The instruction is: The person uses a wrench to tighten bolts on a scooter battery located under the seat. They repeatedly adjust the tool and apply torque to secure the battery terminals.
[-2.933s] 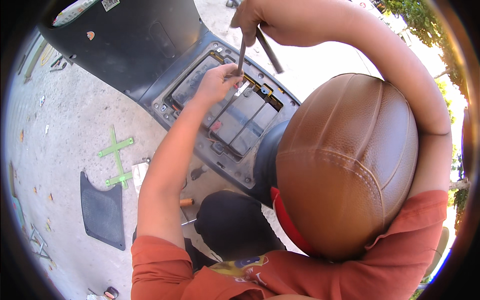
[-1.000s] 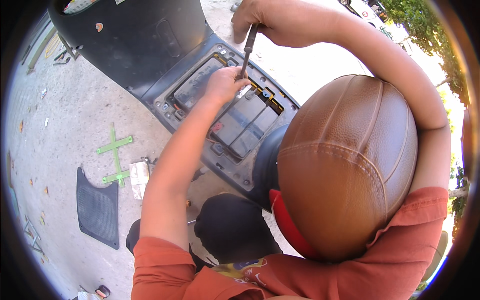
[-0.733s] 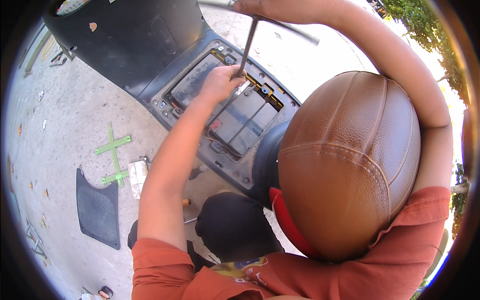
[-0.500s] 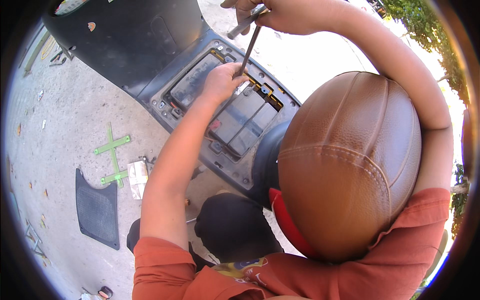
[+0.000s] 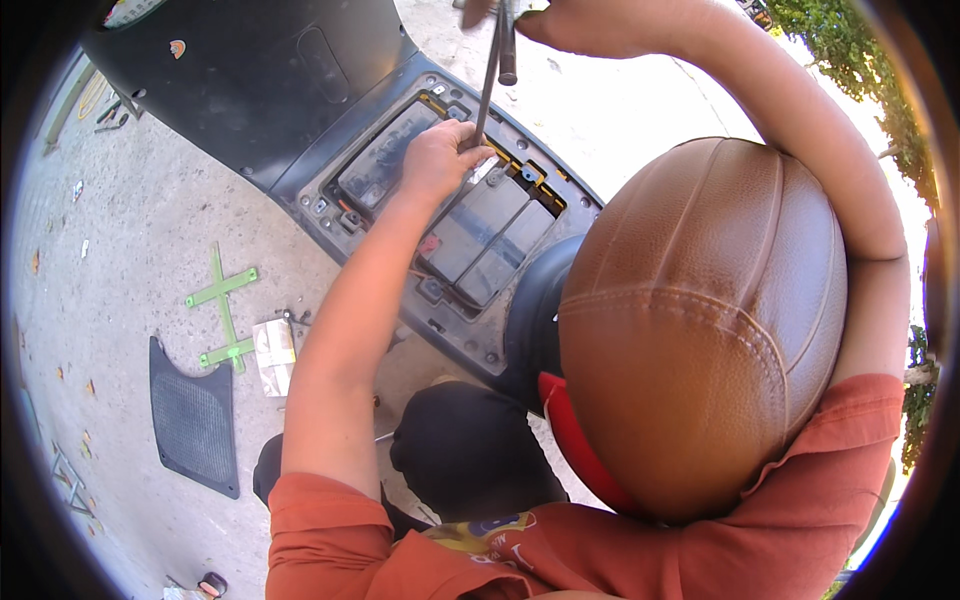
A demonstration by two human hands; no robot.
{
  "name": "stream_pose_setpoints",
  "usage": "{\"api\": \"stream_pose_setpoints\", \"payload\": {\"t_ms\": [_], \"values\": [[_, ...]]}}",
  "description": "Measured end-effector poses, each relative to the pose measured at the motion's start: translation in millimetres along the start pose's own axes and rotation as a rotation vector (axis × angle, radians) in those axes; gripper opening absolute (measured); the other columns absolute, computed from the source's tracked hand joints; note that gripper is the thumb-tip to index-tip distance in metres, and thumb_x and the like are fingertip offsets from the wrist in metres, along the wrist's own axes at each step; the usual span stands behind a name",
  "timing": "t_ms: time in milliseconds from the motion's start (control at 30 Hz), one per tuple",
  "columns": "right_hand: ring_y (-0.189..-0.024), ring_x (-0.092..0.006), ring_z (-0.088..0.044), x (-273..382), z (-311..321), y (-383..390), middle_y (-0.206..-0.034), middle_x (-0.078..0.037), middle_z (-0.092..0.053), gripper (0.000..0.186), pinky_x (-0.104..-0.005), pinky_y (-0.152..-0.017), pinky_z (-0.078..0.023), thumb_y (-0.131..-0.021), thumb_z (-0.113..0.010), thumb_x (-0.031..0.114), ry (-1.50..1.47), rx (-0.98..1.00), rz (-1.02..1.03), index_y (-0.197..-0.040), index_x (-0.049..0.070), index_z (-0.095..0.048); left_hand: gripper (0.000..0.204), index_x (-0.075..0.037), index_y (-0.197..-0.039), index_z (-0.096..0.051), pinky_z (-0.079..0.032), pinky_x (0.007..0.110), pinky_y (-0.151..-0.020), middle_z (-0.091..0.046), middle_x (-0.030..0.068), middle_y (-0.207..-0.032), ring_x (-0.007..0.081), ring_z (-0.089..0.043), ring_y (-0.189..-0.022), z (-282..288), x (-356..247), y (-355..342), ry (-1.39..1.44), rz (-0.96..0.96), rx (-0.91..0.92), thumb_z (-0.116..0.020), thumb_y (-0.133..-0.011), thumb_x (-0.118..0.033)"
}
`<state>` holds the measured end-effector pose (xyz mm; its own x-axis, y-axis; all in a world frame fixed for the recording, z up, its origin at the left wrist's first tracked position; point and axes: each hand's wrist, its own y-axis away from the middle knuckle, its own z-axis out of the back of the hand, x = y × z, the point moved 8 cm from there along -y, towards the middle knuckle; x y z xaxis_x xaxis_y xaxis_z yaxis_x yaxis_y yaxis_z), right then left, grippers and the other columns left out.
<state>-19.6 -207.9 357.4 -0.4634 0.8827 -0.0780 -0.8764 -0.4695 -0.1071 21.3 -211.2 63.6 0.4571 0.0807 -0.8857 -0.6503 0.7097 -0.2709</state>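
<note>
My left hand point(image 5: 440, 160) is closed round the lower shaft of a long metal T-handle wrench point(image 5: 488, 95), over the gap between two dark batteries. Up at the top edge, my right hand point(image 5: 580, 25) grips the wrench's crossbar; part of its fingers is blurred or out of the picture. The wrench's lower tip is hidden by my left fingers. Both batteries lie in the open floorboard of a scooter point(image 5: 465, 325): one battery point(image 5: 385, 165) is partly behind my left hand, the other battery point(image 5: 490, 235) is nearer the seat.
A brown leather scooter seat point(image 5: 700, 300) stands between my arms. The black front panel point(image 5: 270, 80) rises at upper left. On the concrete lie a green strap-like frame point(image 5: 222, 290), a white packet point(image 5: 272, 355), small fasteners and a dark ribbed cover point(image 5: 192, 420).
The wrench's crossbar has swung round from slanting to nearly upright in the picture, and my right hand has turned with it. My left hand stays at the shaft's lower end.
</note>
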Motion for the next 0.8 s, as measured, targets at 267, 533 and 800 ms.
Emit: {"api": "stream_pose_setpoints", "payload": {"t_ms": [267, 533, 800], "values": [[-0.1, -0.0356, -0.07, -12.4, -16.8, 3.5, -0.099, -0.02, -0.074, 0.022, -0.0436, -0.086, -0.055, -0.084, -0.067, 0.006, -0.149, 0.329, -0.353, -0.104, 0.0, -0.073, 0.016, -0.003, -0.099, -0.075, -0.055, 0.028, -0.077, -0.072, 0.0039, -0.093, 0.0133, -0.071, -0.084, 0.8, -14.6, 5.9, -0.157, -0.037, -0.008, -0.081, -0.088, -0.013], [-0.128, -0.0392, -0.058, 2.7, 17.2, -1.0, -0.13, -0.023, -0.065, 0.036, -0.0457, -0.108, -0.048, -0.082, -0.066, 0.004, -0.02, -0.161, -0.059, -0.117, 0.007, -0.073, 0.019, -0.001, -0.111, -0.075, -0.056, 0.027, -0.086, -0.075, 0.0072, -0.103, 0.0133, -0.072, -0.092, -16.0, -1.7, 4.1, 0.143, -0.042, 0.159, -0.075, -0.092, -0.004], [-0.111, -0.036, -0.067, 0.1, 2.7, -2.0, -0.116, -0.021, -0.071, 0.029, -0.0446, -0.101, -0.051, -0.089, -0.073, 0.017, 0.04, 0.043, -0.051, -0.113, -0.001, -0.073, 0.023, -0.004, -0.092, -0.073, -0.054, 0.03, -0.073, -0.069, 0.0063, -0.083, 0.0166, -0.07, -0.077, -2.7, -11.8, 3.5, -0.069, -0.044, -0.063, -0.086, -0.084, -0.022]]}}
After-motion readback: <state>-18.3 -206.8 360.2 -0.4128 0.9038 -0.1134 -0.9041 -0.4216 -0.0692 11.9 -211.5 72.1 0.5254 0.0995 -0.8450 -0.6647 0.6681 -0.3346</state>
